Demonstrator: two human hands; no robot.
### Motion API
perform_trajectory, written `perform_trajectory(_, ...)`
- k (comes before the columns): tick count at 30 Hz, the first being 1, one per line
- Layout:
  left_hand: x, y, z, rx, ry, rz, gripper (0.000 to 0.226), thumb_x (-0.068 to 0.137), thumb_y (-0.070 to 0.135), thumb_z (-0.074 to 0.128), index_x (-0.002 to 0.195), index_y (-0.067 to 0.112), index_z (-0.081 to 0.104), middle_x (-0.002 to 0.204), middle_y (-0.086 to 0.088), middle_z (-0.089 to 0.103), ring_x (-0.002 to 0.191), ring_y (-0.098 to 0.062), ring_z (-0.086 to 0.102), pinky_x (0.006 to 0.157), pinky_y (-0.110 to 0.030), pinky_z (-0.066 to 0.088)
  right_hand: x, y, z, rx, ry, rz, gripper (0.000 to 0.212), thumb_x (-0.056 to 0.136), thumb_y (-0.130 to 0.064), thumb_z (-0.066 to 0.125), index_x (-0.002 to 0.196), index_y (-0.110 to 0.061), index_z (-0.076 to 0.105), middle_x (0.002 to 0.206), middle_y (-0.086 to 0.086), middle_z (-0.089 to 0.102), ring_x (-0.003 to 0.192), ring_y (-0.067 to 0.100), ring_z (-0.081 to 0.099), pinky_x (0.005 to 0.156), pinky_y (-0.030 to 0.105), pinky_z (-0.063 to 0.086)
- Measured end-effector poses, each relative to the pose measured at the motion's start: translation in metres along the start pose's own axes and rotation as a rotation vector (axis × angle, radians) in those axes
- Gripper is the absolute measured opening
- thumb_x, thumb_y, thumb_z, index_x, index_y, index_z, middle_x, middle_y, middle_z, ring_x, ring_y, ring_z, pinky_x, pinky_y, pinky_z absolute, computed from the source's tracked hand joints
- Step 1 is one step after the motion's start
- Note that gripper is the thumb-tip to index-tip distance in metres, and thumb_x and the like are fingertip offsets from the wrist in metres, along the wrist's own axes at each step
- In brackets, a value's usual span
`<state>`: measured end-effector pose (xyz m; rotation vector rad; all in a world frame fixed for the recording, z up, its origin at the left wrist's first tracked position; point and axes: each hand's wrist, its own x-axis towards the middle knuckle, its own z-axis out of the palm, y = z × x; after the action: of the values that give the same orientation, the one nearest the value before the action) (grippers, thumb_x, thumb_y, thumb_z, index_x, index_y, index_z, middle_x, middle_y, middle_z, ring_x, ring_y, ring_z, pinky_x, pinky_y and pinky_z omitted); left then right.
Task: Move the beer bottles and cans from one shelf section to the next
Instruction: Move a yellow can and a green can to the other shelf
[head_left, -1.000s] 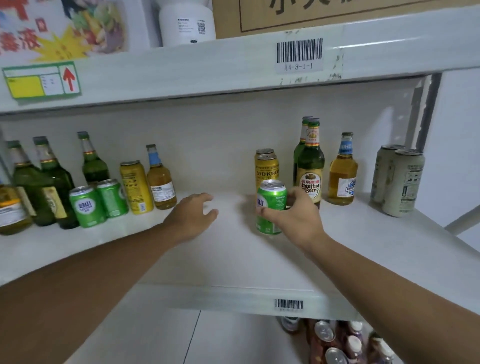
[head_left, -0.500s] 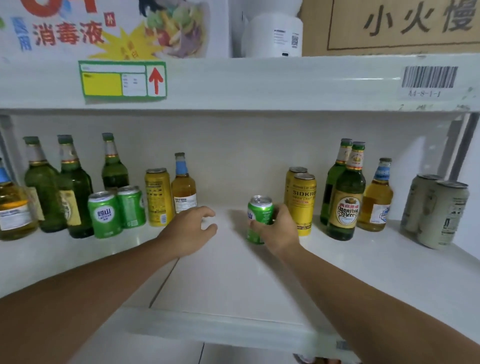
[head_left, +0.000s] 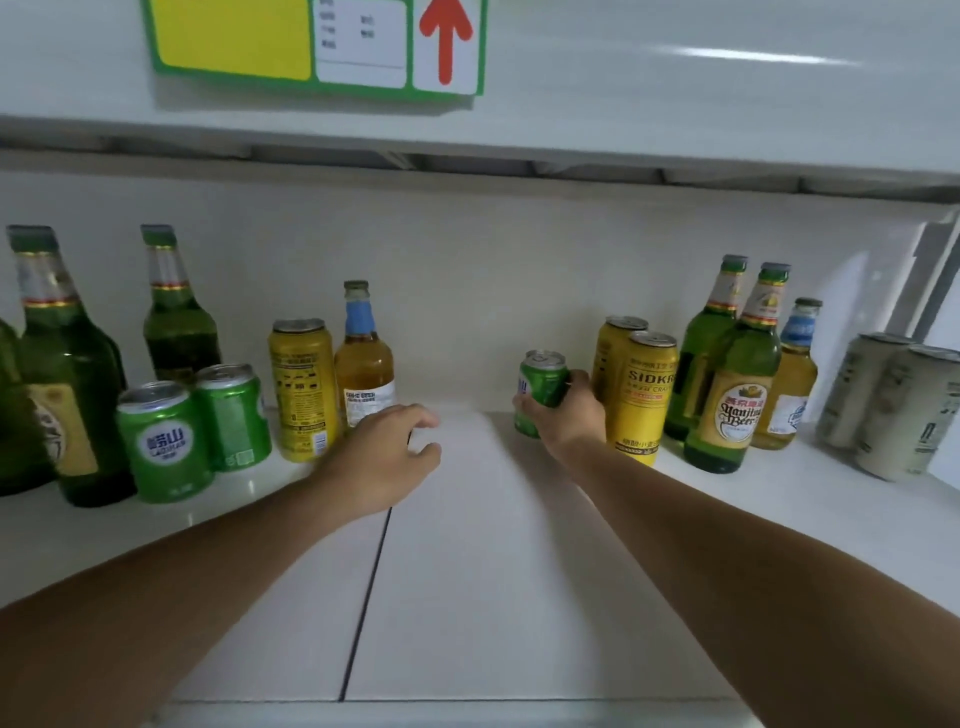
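My right hand (head_left: 569, 421) grips a small green can (head_left: 540, 387), upright on the right shelf section just left of two tall yellow cans (head_left: 641, 395). Behind those stand two green bottles (head_left: 732, 384), an amber bottle (head_left: 792, 384) and two pale cans (head_left: 893, 405). My left hand (head_left: 384, 457) hovers with loosely curled fingers, holding nothing, over the seam (head_left: 363, 597) between the sections. On the left section stand an amber bottle (head_left: 363, 364), a yellow can (head_left: 304, 389), two green cans (head_left: 197, 431) and green bottles (head_left: 67, 374).
The white shelf (head_left: 493, 597) has bare room in the middle between the two groups. An upper shelf edge (head_left: 675, 104) with a yellow-and-green label and red arrow (head_left: 322, 41) hangs close overhead. The back wall is plain white.
The camera has moved in and to the left. My right hand has carried the green can leftward, away from the green bottles toward the seam. My left hand stays hovering.
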<state>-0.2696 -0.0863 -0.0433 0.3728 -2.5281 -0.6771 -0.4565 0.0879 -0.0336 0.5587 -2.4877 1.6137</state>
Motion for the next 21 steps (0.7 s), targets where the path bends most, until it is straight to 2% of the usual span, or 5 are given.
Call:
perform_trajectory(6,0.0,-0.002,-0.009,0.015,-0.012,0.015,0.038,0.101,0.032,0.069,0.138,0.025,0.068,0.143,0.006,0.067,0.135,-0.013,0.061,0.114,-0.039,0.052,-0.014,-0.002,-0.003,-0.058,0.024,-0.046,0.058,0.09,-0.049,0.081,0.134,-0.018,0.061,0.124,0.006,0.072,0.112,0.03,0.071,0.097,0.049,0.06)
perform_trajectory(10,-0.007,0.007,-0.013,0.071,-0.043,0.031,0.04,0.102,0.034,0.067,0.142,0.026,0.065,0.147,0.007,0.063,0.137,-0.014,0.059,0.114,-0.039,0.05,-0.039,-0.006,-0.017,-0.158,0.01,-0.108,0.063,0.095,-0.035,0.076,0.149,-0.015,0.051,0.138,0.01,0.063,0.125,0.032,0.062,0.104,0.045,0.053)
perform_trajectory(13,-0.009,0.01,-0.013,0.107,-0.061,0.045,0.042,0.102,0.035,0.066,0.143,0.025,0.063,0.149,0.005,0.063,0.137,-0.015,0.059,0.114,-0.039,0.049,-0.062,-0.005,-0.032,-0.255,-0.071,-0.167,0.058,0.096,-0.033,0.074,0.147,-0.017,0.052,0.141,0.01,0.06,0.126,0.03,0.06,0.102,0.039,0.05)
perform_trajectory(17,-0.019,0.018,-0.007,0.102,-0.017,0.021,0.04,0.102,0.034,0.067,0.141,0.023,0.066,0.145,0.003,0.065,0.135,-0.016,0.06,0.111,-0.036,0.05,-0.087,-0.005,-0.057,-0.445,-0.18,-0.28,0.06,0.097,-0.048,0.068,0.15,-0.025,0.054,0.141,0.005,0.059,0.126,0.029,0.061,0.098,0.038,0.051)
perform_trajectory(21,-0.046,0.028,-0.008,0.081,0.008,-0.032,0.039,0.1,0.034,0.07,0.138,0.025,0.068,0.141,0.004,0.067,0.131,-0.015,0.064,0.108,-0.038,0.053,-0.107,-0.007,-0.081,-0.504,-0.226,-0.317,0.069,0.094,-0.06,0.066,0.155,-0.033,0.051,0.148,0.0,0.057,0.133,0.026,0.058,0.1,0.04,0.051)
